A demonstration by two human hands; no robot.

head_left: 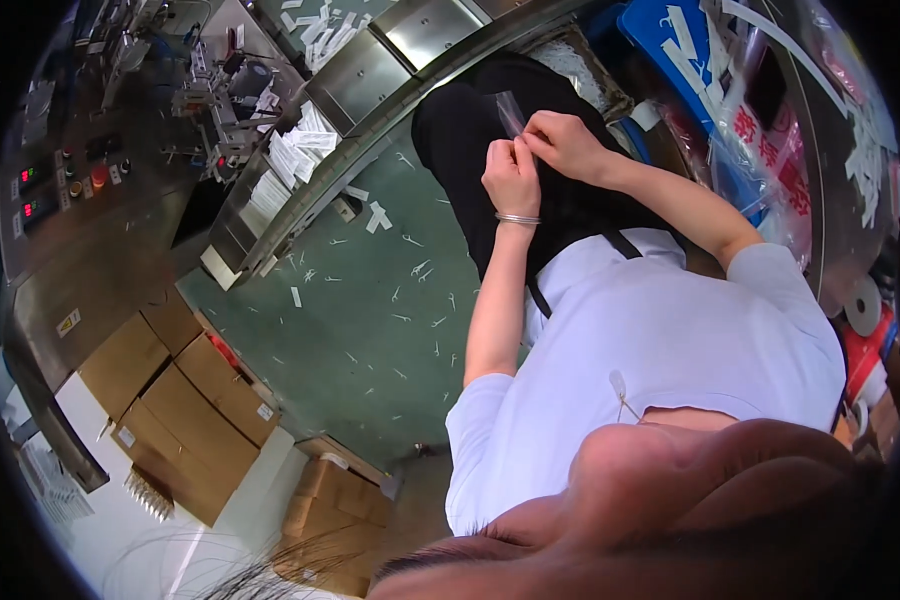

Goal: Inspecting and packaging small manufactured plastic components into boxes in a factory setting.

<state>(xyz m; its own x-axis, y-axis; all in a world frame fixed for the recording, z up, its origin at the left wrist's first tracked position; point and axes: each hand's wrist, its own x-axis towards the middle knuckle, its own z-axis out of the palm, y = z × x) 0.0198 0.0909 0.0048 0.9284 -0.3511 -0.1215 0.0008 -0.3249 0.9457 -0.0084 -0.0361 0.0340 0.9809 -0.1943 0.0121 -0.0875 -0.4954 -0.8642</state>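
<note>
Over my lap, my left hand (pixel 512 180) and my right hand (pixel 567 147) meet, their fingertips pinched together. A narrow, clear plastic sleeve (pixel 509 112) sticks up from between them, its lower end hidden by the fingers. Both hands appear to grip that lower end. Beneath them are my dark trousers (pixel 452 125). Nearest on the right stands a blue bin (pixel 670 45) with white strips in it.
A metal machine with a control panel (pixel 75 185) fills the left, beside a tray of white paper packets (pixel 295 150). Small white picks (pixel 422 268) litter the green floor (pixel 340 310). Cardboard boxes (pixel 185 430) stand lower left. Clear plastic bags with red print (pixel 770 150) lie right.
</note>
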